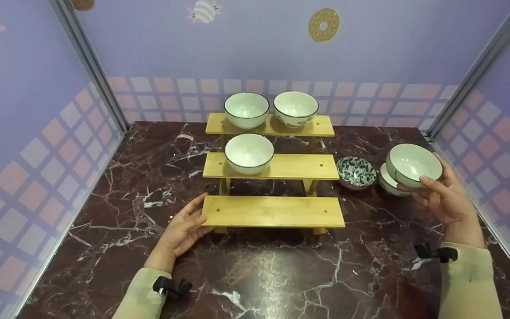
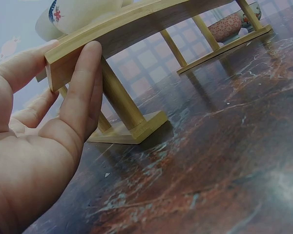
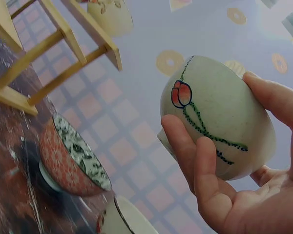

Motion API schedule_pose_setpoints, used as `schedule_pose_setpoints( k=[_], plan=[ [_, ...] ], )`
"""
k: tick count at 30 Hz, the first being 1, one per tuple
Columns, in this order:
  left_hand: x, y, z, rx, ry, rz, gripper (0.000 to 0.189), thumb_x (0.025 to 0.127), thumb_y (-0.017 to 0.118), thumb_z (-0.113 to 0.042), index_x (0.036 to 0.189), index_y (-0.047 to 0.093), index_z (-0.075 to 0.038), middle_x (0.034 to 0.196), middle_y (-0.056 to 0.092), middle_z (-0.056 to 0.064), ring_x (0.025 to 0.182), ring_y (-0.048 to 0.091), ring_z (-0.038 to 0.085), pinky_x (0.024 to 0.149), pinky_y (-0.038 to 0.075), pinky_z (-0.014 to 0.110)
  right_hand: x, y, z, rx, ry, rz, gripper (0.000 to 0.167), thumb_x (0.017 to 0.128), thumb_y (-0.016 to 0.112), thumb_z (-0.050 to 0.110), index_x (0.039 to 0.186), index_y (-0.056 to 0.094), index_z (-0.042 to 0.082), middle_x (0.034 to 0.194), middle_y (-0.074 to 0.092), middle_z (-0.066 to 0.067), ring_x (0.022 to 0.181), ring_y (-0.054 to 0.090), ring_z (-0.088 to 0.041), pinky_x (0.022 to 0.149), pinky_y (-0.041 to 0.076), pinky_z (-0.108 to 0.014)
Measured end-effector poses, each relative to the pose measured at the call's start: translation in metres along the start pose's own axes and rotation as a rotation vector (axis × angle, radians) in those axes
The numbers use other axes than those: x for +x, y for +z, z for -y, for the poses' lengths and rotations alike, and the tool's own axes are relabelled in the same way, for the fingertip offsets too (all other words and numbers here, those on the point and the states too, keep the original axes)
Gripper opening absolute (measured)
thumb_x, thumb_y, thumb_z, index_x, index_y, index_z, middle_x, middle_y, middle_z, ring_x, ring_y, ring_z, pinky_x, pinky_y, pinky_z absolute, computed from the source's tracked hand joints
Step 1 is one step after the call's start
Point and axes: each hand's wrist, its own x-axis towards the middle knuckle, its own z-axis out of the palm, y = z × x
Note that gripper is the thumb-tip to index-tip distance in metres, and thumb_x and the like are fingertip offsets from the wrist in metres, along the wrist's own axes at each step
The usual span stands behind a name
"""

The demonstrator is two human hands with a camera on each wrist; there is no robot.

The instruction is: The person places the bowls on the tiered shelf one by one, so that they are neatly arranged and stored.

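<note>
My right hand point(image 1: 452, 199) holds a white bowl point(image 1: 414, 164) off the table at the right; the right wrist view shows a red tulip with green stems painted on that bowl point(image 3: 219, 117). Below it are a second white bowl point(image 1: 390, 184), partly covered, and a bowl with a green leaf pattern inside point(image 1: 356, 173) and a reddish outside point(image 3: 71, 161). With my left hand point(image 1: 184, 230) I grip the left end of the lowest board of a three-step wooden stand point(image 1: 277, 212). In the left wrist view, fingers point(image 2: 80, 87) lie against the board's end.
Two white bowls, a left one point(image 1: 246, 110) and a flowered right one point(image 1: 296, 110), stand on the top step. Another white bowl point(image 1: 249, 153) is on the left half of the middle step. Patterned walls point(image 1: 259, 53) enclose the dark marbled table point(image 1: 281, 274) at the back and sides.
</note>
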Motion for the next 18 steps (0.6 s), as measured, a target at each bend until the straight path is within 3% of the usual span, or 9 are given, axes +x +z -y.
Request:
schedule_pose_setpoints(
  k=[4,8,14,18],
  plan=[
    [0.0,0.0,0.0,0.005,-0.004,-0.005,0.076,0.105,0.047,0.003,0.165,0.002,-0.004,0.131,0.061,0.003,0.103,0.071,0.014,0.088,0.061,0.026,0.002,0.011,0.0,-0.054,0.021,0.014,0.065,0.105,0.043,-0.004,0.156,0.024,0.032,0.138,0.047,0.002,0.093,0.078,-0.03,0.068,0.061,-0.025],
    [0.0,-0.001,0.0,0.006,-0.002,-0.009,0.076,0.105,0.047,0.004,0.165,0.002,-0.004,0.131,0.061,0.003,0.104,0.071,0.015,0.087,0.061,0.026,0.006,0.022,-0.002,-0.04,0.035,0.074,0.069,0.106,0.04,-0.005,0.16,0.013,0.029,0.141,0.045,0.0,0.095,0.078,-0.035,0.071,0.063,-0.025],
    [0.0,0.0,0.0,-0.006,0.004,-0.001,0.075,0.105,0.045,0.006,0.165,0.002,-0.004,0.131,0.061,0.003,0.104,0.071,0.016,0.087,0.062,0.027,0.014,0.037,-0.01,-0.009,0.05,0.15,0.067,0.107,0.038,-0.005,0.16,0.016,0.028,0.141,0.048,-0.002,0.098,0.077,-0.037,0.081,0.064,-0.031],
    [0.0,0.0,0.0,-0.002,0.002,0.0,0.076,0.105,0.045,0.006,0.165,0.001,-0.004,0.131,0.061,0.004,0.104,0.071,0.015,0.088,0.061,0.027,0.02,0.047,-0.014,-0.052,0.079,0.143,0.067,0.107,0.039,-0.003,0.16,0.016,0.03,0.142,0.045,-0.004,0.098,0.077,-0.034,0.077,0.063,-0.026]
  ],
)
